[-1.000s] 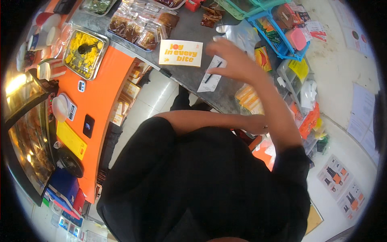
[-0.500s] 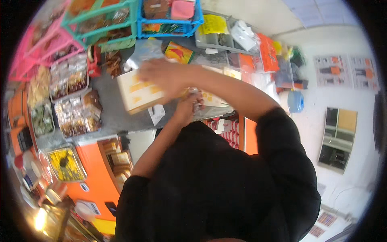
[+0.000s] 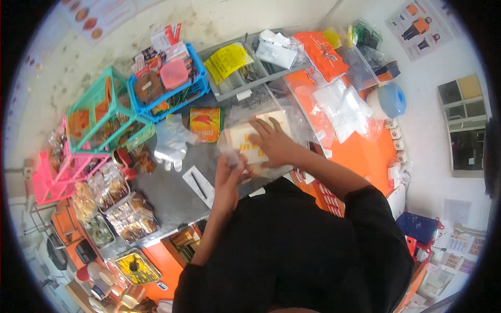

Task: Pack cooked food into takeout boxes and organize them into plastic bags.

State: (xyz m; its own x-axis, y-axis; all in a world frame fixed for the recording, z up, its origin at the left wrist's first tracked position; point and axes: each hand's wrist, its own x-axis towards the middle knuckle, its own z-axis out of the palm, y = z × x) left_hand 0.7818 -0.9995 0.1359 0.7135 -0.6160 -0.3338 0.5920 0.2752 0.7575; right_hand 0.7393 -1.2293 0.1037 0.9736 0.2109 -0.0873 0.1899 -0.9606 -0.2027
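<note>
A white box with yellow markings (image 3: 241,142) lies on the dark grey counter in front of me. My right hand (image 3: 274,142) rests on its top, fingers spread and lying flat. At the box's near left corner, my left hand (image 3: 228,177) has its fingers closed on a crumpled piece of clear plastic (image 3: 228,156), which is blurred. Left of the box lie a clear plastic glove (image 3: 171,143) and a yellow and red packet (image 3: 205,124). Closer to me, a pen (image 3: 198,181) lies on a white slip of paper (image 3: 207,194).
Blue (image 3: 201,93), green (image 3: 102,140) and pink (image 3: 47,180) baskets line the back left. Trays of wrapped food (image 3: 133,218) stand at the left. A grey divided tray (image 3: 222,94) sits behind the box. Plastic bags (image 3: 344,109) cover part of the orange surface at right.
The view has turned, so the counter appears tilted. My right hand has gone from the box's far left to its top right. A second box beside it no longer shows separately.
</note>
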